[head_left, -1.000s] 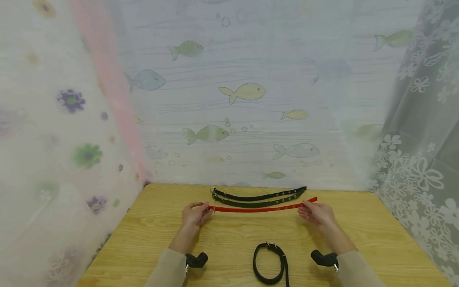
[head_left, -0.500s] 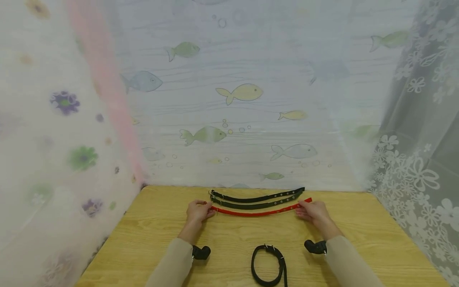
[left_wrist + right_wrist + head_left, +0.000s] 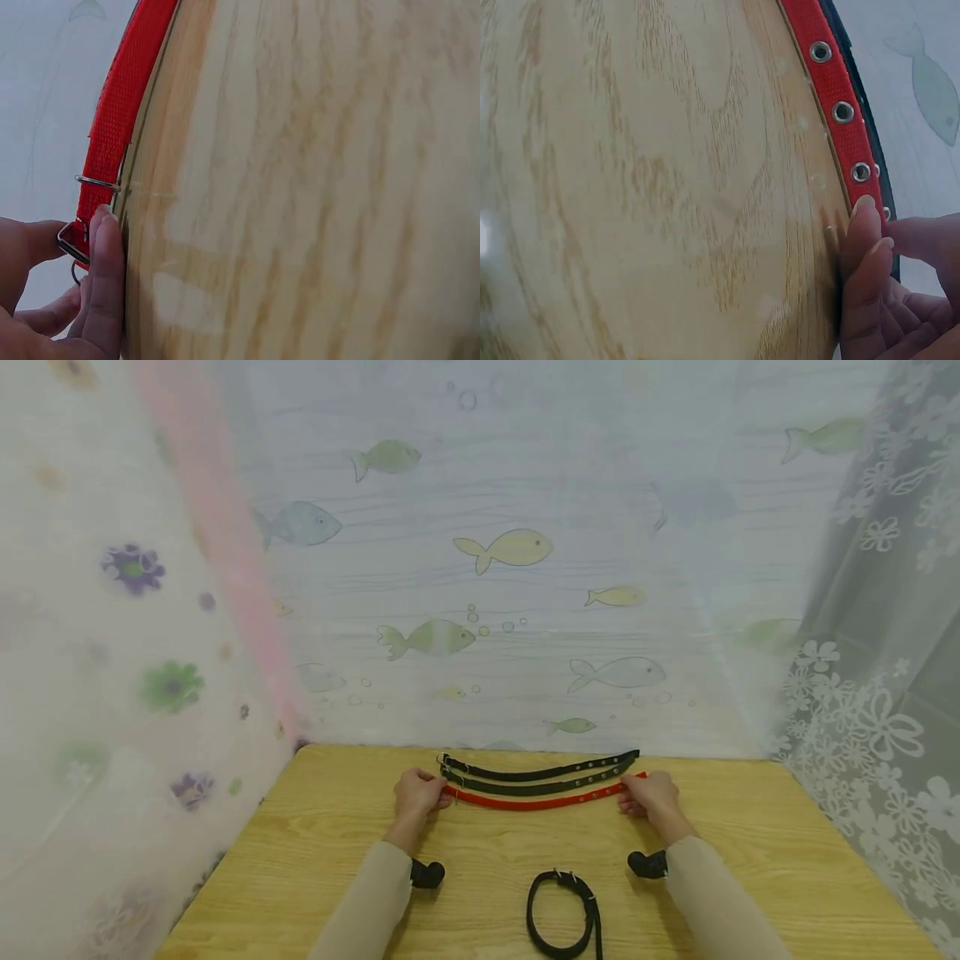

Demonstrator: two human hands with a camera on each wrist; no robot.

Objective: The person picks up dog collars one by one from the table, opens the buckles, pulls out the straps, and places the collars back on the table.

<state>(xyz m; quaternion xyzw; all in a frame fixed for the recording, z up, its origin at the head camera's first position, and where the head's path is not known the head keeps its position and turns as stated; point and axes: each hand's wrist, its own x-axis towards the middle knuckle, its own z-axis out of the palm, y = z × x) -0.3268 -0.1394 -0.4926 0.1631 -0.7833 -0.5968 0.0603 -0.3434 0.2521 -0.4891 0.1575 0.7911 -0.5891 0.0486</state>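
A red collar [image 3: 525, 805] with metal eyelets stretches between both hands in a shallow curve, low at the table. My left hand [image 3: 418, 793] pinches its buckle end; in the left wrist view the metal buckle [image 3: 73, 241] shows between thumb and fingers. The eyelet end is pinched by my right hand [image 3: 651, 795], and its tip pokes out past the fingers. Just behind the red collar lie a dark green collar [image 3: 517, 790] and a black collar [image 3: 525, 775], curved the same way, buckles at the left.
Nearer the front of the wooden table [image 3: 300, 860] lies another black collar [image 3: 531, 914], coiled in a loop with its tail toward the front edge. A fish-print curtain [image 3: 510, 610] hangs right behind the table. Dark wrist devices [image 3: 427, 874] stick out from the sleeves.
Both hands have come slightly closer together, moving the red collar back against the green one and bending it into a deeper curve. The other collars stay in place.
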